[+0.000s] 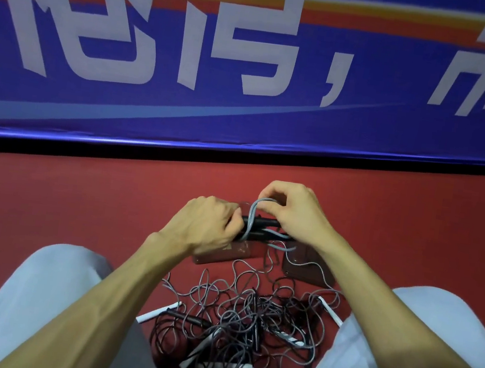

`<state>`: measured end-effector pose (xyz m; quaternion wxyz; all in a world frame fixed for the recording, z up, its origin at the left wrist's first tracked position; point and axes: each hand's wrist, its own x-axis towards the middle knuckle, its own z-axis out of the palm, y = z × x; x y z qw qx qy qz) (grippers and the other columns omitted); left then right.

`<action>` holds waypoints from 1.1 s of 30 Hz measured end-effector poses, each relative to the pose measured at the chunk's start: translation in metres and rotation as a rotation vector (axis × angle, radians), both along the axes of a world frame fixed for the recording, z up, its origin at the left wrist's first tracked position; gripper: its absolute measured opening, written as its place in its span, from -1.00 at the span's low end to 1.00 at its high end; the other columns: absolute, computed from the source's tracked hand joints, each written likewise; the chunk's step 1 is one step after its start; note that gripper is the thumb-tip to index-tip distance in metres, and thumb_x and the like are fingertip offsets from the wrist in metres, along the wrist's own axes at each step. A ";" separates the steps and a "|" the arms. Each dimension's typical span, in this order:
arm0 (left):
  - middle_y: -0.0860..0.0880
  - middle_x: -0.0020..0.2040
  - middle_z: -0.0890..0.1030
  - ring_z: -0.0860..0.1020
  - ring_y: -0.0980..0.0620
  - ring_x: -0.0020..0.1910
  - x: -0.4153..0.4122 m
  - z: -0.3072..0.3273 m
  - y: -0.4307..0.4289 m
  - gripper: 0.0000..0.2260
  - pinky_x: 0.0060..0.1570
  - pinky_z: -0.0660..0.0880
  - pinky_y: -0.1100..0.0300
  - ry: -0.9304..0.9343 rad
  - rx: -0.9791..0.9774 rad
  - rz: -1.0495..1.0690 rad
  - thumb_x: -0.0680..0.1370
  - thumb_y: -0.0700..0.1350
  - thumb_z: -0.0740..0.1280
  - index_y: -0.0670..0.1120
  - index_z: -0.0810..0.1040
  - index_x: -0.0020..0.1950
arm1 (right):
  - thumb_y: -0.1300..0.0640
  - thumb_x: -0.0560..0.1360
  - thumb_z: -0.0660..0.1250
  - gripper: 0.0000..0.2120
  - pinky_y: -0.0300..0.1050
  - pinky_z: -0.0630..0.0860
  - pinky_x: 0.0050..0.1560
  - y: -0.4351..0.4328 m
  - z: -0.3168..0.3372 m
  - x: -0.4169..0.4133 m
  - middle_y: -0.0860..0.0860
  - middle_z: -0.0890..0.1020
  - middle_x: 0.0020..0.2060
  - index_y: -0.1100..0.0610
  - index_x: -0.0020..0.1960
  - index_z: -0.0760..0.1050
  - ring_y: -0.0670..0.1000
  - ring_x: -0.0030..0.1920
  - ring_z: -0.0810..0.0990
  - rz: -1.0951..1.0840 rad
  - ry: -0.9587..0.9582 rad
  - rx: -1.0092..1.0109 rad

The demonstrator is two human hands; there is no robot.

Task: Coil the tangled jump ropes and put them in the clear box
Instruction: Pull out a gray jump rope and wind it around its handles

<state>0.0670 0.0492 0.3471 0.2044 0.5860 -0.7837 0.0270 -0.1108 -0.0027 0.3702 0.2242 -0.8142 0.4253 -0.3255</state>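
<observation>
Nearest the camera, two knees [47, 297] in pale trousers frame the red floor [81, 194]. Between them lies the tangle [242, 321] of grey and black jump ropes, loosely heaped, with several white handles [158, 312] and dark handles sticking out of it at angles. Just beyond the heap, a clear box [217, 255] rests on the floor, and a second clear piece [307, 269] lies beside it to the right; whether that is a lid or another box cannot be told. A grey strand trails from the heap across this piece and up to the hands. Above the box, both hands work one rope. The left hand [208, 228] has its fingers curled round one end of a pair of black handles [261, 222] held level side by side. The right hand [295, 218] pinches a loop of grey rope [251, 215] between thumb and fingertips, the loop passing over the handles. Farther off, a black strip [146, 159] runs along the floor edge, and behind it hangs a blue banner [370, 77] with large white characters.
</observation>
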 end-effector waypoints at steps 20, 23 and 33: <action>0.06 0.01 0.49 0.45 0.13 -0.06 -0.001 -0.010 0.003 -0.70 -0.08 0.37 0.33 0.281 0.193 -0.275 0.55 -0.15 0.33 -0.08 0.40 0.27 | 0.27 0.45 0.43 -0.96 -0.17 0.54 -0.20 -0.010 0.007 -0.016 0.07 0.64 -0.30 0.20 -0.18 0.60 -0.02 -0.32 0.60 -0.098 -0.348 0.653; 0.08 -0.03 0.54 0.49 0.20 -0.16 0.001 -0.003 0.005 -0.73 -0.13 0.41 0.33 0.554 0.269 -0.333 0.60 -0.19 0.28 -0.04 0.33 0.28 | 0.19 0.50 0.35 -0.81 -0.21 0.51 -0.31 -0.015 0.014 -0.021 0.05 0.57 -0.29 0.16 -0.28 0.60 -0.04 -0.40 0.55 -0.070 -0.729 0.924; -0.09 -0.22 0.64 0.47 -0.04 -0.30 0.002 0.017 -0.001 -0.82 -0.41 0.43 0.29 1.416 0.246 -0.116 0.65 -0.23 0.15 -0.04 0.50 0.13 | 0.22 0.58 0.28 -0.80 -0.29 0.41 -0.42 0.002 0.008 -0.001 0.10 0.61 -0.19 0.36 0.10 0.52 -0.08 -0.39 0.47 0.195 -0.222 0.740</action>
